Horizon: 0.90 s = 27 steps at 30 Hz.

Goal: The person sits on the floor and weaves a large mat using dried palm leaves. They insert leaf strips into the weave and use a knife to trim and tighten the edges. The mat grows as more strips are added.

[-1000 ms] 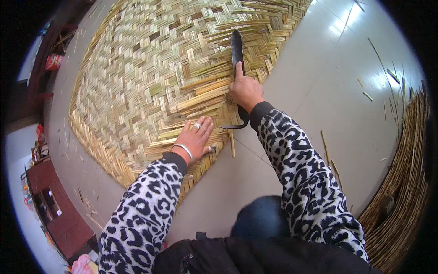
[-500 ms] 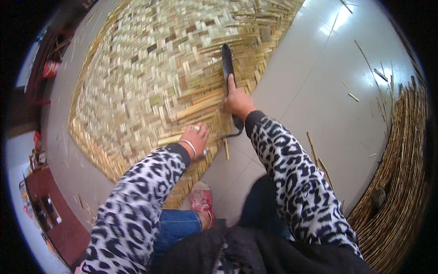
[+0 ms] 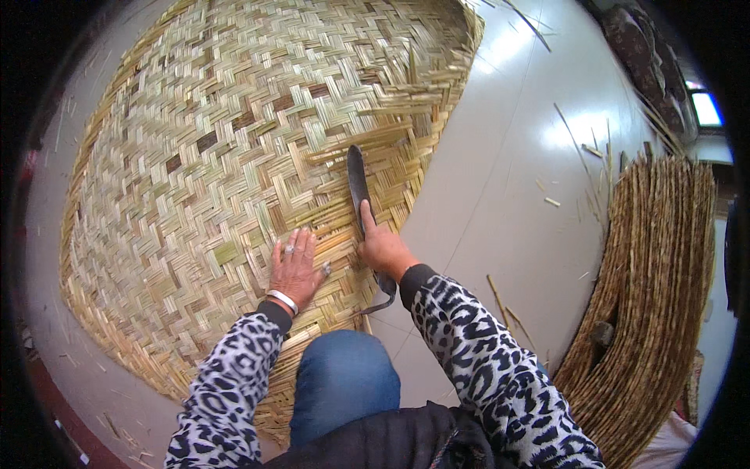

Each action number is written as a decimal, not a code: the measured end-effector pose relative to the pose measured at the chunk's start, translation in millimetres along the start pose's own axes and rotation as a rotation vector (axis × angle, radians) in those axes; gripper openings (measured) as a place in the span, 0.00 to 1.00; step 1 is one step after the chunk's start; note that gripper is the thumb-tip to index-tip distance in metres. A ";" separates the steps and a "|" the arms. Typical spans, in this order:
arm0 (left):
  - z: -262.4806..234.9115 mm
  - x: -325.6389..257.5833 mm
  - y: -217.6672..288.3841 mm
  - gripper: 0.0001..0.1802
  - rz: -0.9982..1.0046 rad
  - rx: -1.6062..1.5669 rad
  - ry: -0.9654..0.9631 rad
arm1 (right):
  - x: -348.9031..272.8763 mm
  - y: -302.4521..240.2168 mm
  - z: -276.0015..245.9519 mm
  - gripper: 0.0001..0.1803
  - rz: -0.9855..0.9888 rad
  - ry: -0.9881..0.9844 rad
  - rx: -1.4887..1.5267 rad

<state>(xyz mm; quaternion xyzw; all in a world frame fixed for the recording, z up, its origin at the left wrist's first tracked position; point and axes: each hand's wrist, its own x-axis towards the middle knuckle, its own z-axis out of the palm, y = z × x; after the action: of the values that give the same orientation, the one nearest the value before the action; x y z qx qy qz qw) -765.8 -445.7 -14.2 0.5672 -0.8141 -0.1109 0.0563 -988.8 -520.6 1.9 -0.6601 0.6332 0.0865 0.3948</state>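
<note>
A large mat (image 3: 211,164) woven from pale, flat reed-like strips lies on the floor, with loose strip ends (image 3: 375,141) sticking up near its right edge. My left hand (image 3: 294,270) rests flat on the weave, fingers stretched out. Just right of it, my right hand (image 3: 386,250) is wrapped around a dark metal blade tool (image 3: 358,178), index finger along its back. The long narrow blade points away from me and its tip is by the raised strips. A curved hook forms the tool's near end, close to the mat's right edge.
A thick bundle of brown stalks (image 3: 648,297) lies on the right. Strip scraps (image 3: 500,301) are scattered over the pale tiled floor (image 3: 500,187). My bent knee (image 3: 344,383) is at the mat's near edge. A dark patterned item (image 3: 644,59) stands at the far right.
My view has shifted, and my knee now shows at the mat's edge. My left hand has flattened, fingers pointing away. The blade still sits in my right hand, now beside other strips.
</note>
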 end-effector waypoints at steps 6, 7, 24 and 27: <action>30.2 -11.0 -21.2 0.41 -0.030 -0.102 -0.044 | -4.3 -12.8 -0.1 0.56 0.040 0.008 -0.061; 31.6 -11.8 -22.2 0.41 -0.038 -0.120 -0.048 | -6.1 -15.6 -3.4 0.56 0.021 0.005 -0.081; 32.2 -12.1 -28.4 0.45 0.031 -0.205 0.074 | -34.6 -17.7 -282.2 0.40 -0.247 0.498 -0.274; 28.9 -10.2 -27.5 0.43 0.027 -0.236 0.059 | 31.6 28.4 -284.9 0.41 0.070 0.672 0.025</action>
<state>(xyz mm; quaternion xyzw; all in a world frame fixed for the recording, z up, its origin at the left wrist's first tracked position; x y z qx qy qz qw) -743.4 -441.9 -48.5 0.5488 -0.8008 -0.1886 0.1480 -1118.6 -721.4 162.6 -0.6245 0.7514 -0.1300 0.1689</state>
